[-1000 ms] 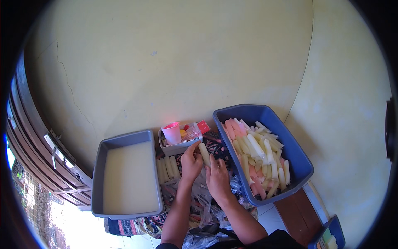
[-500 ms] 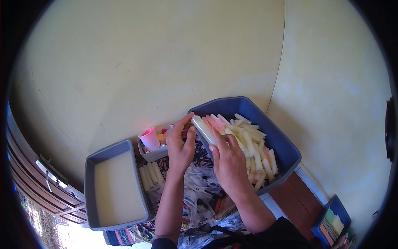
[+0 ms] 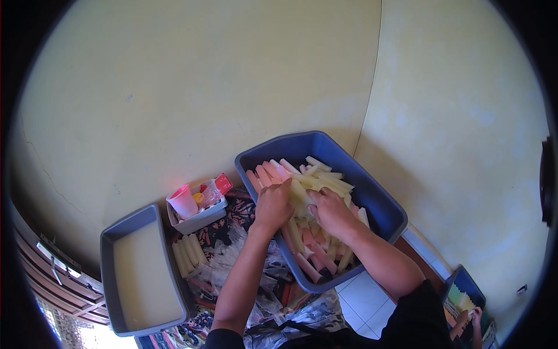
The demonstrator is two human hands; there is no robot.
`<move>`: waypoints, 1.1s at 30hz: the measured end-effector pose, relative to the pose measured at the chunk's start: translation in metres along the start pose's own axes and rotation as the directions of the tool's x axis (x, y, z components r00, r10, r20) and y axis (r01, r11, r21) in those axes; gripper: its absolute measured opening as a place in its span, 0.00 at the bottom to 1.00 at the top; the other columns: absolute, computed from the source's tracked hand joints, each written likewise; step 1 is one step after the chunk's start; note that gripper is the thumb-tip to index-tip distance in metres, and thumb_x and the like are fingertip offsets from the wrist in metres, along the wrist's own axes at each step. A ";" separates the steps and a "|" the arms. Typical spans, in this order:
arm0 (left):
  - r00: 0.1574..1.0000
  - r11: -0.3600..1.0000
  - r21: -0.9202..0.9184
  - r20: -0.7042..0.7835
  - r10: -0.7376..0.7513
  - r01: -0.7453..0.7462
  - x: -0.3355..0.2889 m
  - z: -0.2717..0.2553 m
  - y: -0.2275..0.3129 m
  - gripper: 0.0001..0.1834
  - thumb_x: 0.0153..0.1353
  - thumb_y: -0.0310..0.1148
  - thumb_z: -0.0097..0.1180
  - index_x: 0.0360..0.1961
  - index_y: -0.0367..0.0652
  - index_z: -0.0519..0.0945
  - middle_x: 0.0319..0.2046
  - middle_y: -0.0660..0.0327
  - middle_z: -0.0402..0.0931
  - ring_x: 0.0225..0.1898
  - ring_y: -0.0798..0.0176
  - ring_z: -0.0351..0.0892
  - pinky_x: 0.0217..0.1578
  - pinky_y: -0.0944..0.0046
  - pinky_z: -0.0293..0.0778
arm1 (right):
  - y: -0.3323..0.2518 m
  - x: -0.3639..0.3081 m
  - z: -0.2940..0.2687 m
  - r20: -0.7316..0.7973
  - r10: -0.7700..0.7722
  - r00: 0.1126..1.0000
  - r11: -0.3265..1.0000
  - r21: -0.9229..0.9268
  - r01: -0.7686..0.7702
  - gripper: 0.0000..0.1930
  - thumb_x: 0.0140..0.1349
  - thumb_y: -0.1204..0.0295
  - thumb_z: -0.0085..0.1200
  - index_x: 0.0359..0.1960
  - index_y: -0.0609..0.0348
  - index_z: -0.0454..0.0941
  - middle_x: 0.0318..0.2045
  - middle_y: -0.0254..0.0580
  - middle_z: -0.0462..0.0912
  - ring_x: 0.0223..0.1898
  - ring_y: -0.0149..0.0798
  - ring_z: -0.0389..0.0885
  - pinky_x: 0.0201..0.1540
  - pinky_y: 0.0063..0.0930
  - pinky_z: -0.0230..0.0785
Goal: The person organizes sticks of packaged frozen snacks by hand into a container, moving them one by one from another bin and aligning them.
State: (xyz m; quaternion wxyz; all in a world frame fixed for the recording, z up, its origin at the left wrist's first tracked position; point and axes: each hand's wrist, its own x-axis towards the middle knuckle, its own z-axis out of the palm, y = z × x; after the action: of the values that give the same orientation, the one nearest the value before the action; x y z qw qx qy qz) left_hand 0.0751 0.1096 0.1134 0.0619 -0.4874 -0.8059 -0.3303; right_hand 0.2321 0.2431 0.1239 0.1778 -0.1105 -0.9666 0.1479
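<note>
Both my hands are over a deep dark blue-grey tub heaped with pale yellow and pink filled plastic tubes, like ice pops. My left hand is closed at the left end of some pale yellow tubes in the middle of the heap. Facing it, my right hand has its fingers curled on their other side. Just how many tubes lie between the hands I cannot tell. Pink tubes show below the hands, and more pink ones stick out behind my left hand.
To the left stands a grey tray of milky liquid, with several filled tubes beside it. A small box holds a pink cup. Clear plastic bags lie on patterned cloth. Another person's hands are at a second tub, lower right.
The pale tube held up between my hands has come down into the heap, and both hands are lower in the tub. The view has shifted, and another person's hands now show lower right.
</note>
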 end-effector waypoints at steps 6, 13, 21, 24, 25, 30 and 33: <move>0.999 0.968 0.249 0.046 0.015 -0.026 -0.006 0.009 -0.006 0.30 0.54 0.30 0.63 0.61 0.36 0.80 0.51 0.46 0.88 0.55 0.46 0.89 0.64 0.37 0.74 | -0.019 -0.002 0.008 0.022 0.004 1.000 0.999 0.039 -0.005 0.27 0.68 0.72 0.66 0.67 0.67 0.77 0.53 0.64 0.77 0.50 0.62 0.86 0.54 0.49 0.81; 0.997 0.943 0.328 -0.038 0.071 -0.055 -0.012 0.014 0.001 0.33 0.55 0.30 0.64 0.65 0.38 0.79 0.52 0.47 0.88 0.59 0.47 0.86 0.65 0.43 0.73 | -0.009 -0.001 0.016 0.027 -0.032 0.999 0.999 -0.018 0.032 0.29 0.67 0.74 0.66 0.68 0.72 0.75 0.54 0.63 0.76 0.47 0.61 0.87 0.53 0.48 0.82; 0.940 0.990 0.108 -0.320 0.117 -0.087 -0.028 0.001 -0.010 0.28 0.59 0.28 0.60 0.62 0.34 0.80 0.63 0.44 0.82 0.67 0.44 0.78 0.72 0.41 0.67 | -0.043 -0.014 -0.009 -0.045 0.020 0.999 0.993 -0.119 -0.026 0.37 0.63 0.68 0.72 0.71 0.68 0.72 0.62 0.55 0.75 0.54 0.58 0.86 0.58 0.47 0.79; 0.885 0.985 -0.157 -0.465 -0.004 -0.078 -0.070 -0.029 -0.004 0.23 0.65 0.24 0.55 0.62 0.35 0.81 0.62 0.45 0.82 0.69 0.42 0.76 0.72 0.41 0.66 | -0.078 -0.027 -0.025 -0.108 -0.070 0.992 0.996 0.043 0.075 0.36 0.65 0.68 0.69 0.73 0.68 0.70 0.62 0.60 0.74 0.59 0.59 0.82 0.60 0.46 0.79; 0.883 0.982 -0.164 -0.470 0.000 -0.088 -0.079 -0.035 0.006 0.23 0.65 0.24 0.55 0.62 0.35 0.81 0.62 0.45 0.82 0.69 0.42 0.76 0.72 0.41 0.66 | -0.087 -0.038 -0.039 -0.200 -0.079 0.977 0.989 0.103 0.101 0.35 0.66 0.70 0.69 0.73 0.66 0.70 0.62 0.60 0.75 0.58 0.59 0.83 0.59 0.45 0.80; 0.788 0.971 -0.197 -0.572 -0.227 0.137 -0.174 -0.075 -0.005 0.23 0.66 0.15 0.49 0.61 0.33 0.82 0.61 0.42 0.82 0.66 0.39 0.79 0.69 0.43 0.72 | -0.169 -0.070 -0.009 -0.200 -0.162 0.966 0.806 0.538 0.246 0.30 0.66 0.77 0.65 0.71 0.65 0.73 0.57 0.58 0.78 0.54 0.59 0.85 0.55 0.45 0.81; 0.737 0.925 -0.249 -0.559 -0.380 0.288 -0.210 -0.077 -0.025 0.25 0.65 0.13 0.47 0.62 0.33 0.81 0.61 0.41 0.82 0.65 0.37 0.79 0.67 0.43 0.74 | -0.199 -0.059 0.045 -0.251 -0.223 0.942 0.735 0.591 0.332 0.26 0.65 0.81 0.63 0.67 0.65 0.76 0.54 0.57 0.80 0.48 0.57 0.86 0.52 0.44 0.81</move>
State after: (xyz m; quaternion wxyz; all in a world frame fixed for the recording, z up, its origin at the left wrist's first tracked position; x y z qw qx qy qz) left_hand 0.1461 -0.0997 0.0726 0.2161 -0.2085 -0.7928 -0.5304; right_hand 0.2371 0.0306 0.1296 0.3031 0.0891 -0.8496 0.4224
